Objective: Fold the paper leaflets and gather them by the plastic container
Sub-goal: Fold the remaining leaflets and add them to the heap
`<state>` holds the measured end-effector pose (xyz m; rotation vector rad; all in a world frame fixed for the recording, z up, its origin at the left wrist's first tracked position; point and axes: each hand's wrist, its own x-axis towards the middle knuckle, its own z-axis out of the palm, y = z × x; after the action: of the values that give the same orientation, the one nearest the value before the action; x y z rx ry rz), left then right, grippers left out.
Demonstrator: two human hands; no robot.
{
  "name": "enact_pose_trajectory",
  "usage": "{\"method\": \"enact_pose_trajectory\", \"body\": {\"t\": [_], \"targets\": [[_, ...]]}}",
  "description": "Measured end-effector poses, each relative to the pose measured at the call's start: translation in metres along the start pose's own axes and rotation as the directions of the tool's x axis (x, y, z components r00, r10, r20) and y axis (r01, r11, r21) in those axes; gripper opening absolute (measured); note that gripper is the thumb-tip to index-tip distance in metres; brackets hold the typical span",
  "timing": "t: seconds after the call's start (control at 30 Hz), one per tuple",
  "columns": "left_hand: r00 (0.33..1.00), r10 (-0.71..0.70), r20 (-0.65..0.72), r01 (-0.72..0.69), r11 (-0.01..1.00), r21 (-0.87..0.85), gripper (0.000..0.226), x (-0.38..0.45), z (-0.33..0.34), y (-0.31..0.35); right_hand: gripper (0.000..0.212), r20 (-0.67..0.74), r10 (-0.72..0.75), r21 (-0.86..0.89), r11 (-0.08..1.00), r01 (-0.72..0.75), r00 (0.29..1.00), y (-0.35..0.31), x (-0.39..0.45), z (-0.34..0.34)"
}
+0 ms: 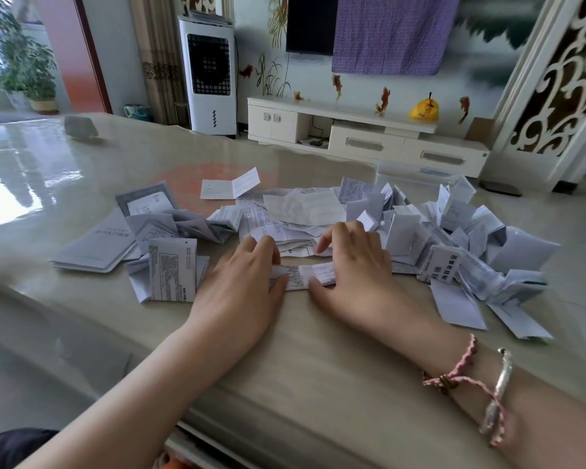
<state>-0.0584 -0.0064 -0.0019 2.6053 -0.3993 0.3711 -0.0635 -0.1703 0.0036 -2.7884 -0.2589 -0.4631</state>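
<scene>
At the near middle of the bench (318, 350), my left hand (241, 286) and right hand (352, 265) each pinch the leaflet (301, 275) in a narrow grip.

Glossy beige table (82, 170), white TV cabinet (366, 130), air cooler (210, 72), potted plant (31, 72)

folded strip (301, 277) is lain on the table (318, 367), held between left hand (241, 286) and right hand (352, 265) | unfolded sheets (301, 208) are piled just behind | folded leaflets (454, 238) are heaped right | booklets (95, 245) are set left
</scene>
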Motion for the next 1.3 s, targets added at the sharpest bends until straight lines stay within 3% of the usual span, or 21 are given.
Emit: {"method": "enact_pose_trajectory", "body": {"t": [0.23,0.4,0.57,0.7,0.8,1.1,1.3], "targets": [[0.998,0.068,-0.014,-0.068,0.996,-0.052,0.013,0.001,0.003,-0.002,0.030,0.066,0.020,-0.048,0.999,-0.017,0.998,0.010,-0.003,-0.011],[0.992,0.124,-0.003,-0.124,0.990,-0.062,0.007,0.004,0.006,-0.006,0.027,0.131,-0.114,0.025,0.993,0.112,0.985,0.010,-0.002,-0.014],[0.983,0.180,0.039,-0.180,0.984,-0.001,0.018,0.002,0.006,-0.010,0.024,0.173,-0.196,0.100,0.978,0.181,0.965,0.022,-0.003,-0.023],[0.981,0.181,0.064,-0.179,0.983,-0.037,0.020,0.002,0.005,-0.013,0.027,0.190,-0.258,0.052,0.966,0.252,0.947,0.026,0.001,-0.025],[0.990,0.134,0.038,-0.128,0.983,-0.130,0.005,0.004,0.003,-0.008,0.027,0.191,-0.297,-0.028,0.951,0.307,0.936,0.026,0.002,-0.025],[0.990,0.077,0.117,-0.069,0.995,-0.071,0.013,0.007,0.001,-0.002,0.035,0.168,-0.351,-0.143,0.916,0.375,0.921,0.023,0.004,-0.023],[0.988,0.099,0.116,-0.088,0.992,-0.092,0.017,0.002,0.001,-0.006,0.016,0.061,-0.394,-0.022,0.918,0.396,0.917,0.021,0.004,-0.022]]}}
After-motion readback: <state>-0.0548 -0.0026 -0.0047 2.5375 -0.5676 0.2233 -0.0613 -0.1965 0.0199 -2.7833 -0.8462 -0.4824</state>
